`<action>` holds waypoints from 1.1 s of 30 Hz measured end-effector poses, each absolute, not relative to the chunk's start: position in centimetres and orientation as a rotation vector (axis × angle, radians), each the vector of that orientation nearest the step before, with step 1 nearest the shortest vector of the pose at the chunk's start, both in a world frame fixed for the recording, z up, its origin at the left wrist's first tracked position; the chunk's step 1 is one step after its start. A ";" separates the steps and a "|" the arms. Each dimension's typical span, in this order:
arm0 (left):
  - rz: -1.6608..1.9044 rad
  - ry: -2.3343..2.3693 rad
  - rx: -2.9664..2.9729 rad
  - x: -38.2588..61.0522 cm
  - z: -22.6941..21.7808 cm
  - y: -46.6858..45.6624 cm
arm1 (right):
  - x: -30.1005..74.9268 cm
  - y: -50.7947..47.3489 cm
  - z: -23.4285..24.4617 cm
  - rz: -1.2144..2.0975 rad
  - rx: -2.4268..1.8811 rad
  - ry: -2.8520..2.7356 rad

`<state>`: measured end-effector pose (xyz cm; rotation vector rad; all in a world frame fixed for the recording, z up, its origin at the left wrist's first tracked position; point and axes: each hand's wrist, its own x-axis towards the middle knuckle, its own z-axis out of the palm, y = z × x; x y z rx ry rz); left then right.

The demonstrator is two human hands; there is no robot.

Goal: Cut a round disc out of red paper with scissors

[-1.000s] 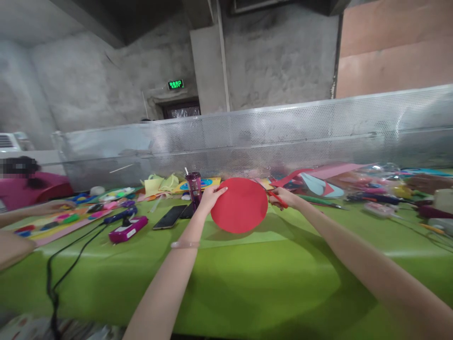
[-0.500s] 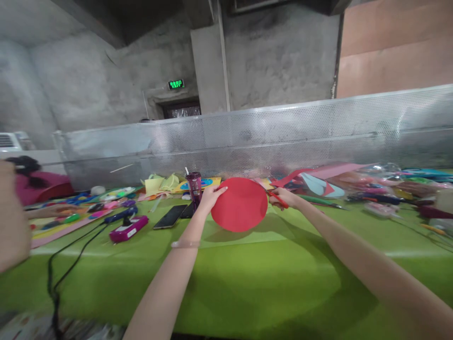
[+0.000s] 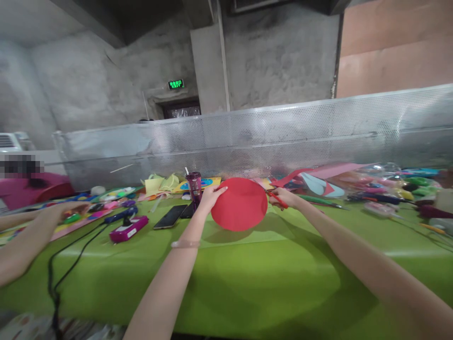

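My left hand (image 3: 211, 197) pinches the left edge of a round sheet of red paper (image 3: 239, 205), its thumb on top. The sheet is held up above the green-covered table (image 3: 244, 288). At the sheet's right edge my right hand (image 3: 281, 198) is closed around the red handles of a pair of scissors (image 3: 279, 200). The scissor blades meet the upper right rim of the paper; how far apart they are is too small to tell.
Left of my arm lie a phone (image 3: 170, 217), a lidded cup with straw (image 3: 194, 188) and a purple power strip (image 3: 128, 229) with black cords. Paper scraps (image 3: 320, 184) and bagged craft supplies lie to the right. Another person's arm (image 3: 31, 241) reaches in at far left. A perforated metal panel (image 3: 247, 137) stands behind.
The other person's arm at far left has moved over the colourful pieces on the table there. My hands, the red paper and the scissors have hardly shifted.
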<state>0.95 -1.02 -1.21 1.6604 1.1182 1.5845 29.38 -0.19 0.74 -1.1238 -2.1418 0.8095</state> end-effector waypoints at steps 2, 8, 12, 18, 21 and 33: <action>1.588 1.121 1.656 1.0 -1.1 -1.1 | 29.4 -0.1 0.7 0.802 -1.127 -2.148; 1.600 1.125 1.659 1.0 -1.0 -1.3 | 29.5 0.0 0.6 0.785 -1.137 -2.141; 1.602 1.128 1.652 1.0 -1.1 -1.2 | 29.6 0.2 0.6 0.773 -1.146 -2.137; 1.609 1.133 1.660 0.9 -1.1 -1.1 | 29.6 0.4 0.5 0.747 -1.182 -2.156; 1.616 1.147 1.671 0.9 -1.0 -1.2 | 29.7 0.4 0.5 0.743 -1.185 -2.158; 1.607 1.164 1.654 1.0 -1.0 -1.3 | 29.9 0.8 0.3 0.712 -1.184 -2.189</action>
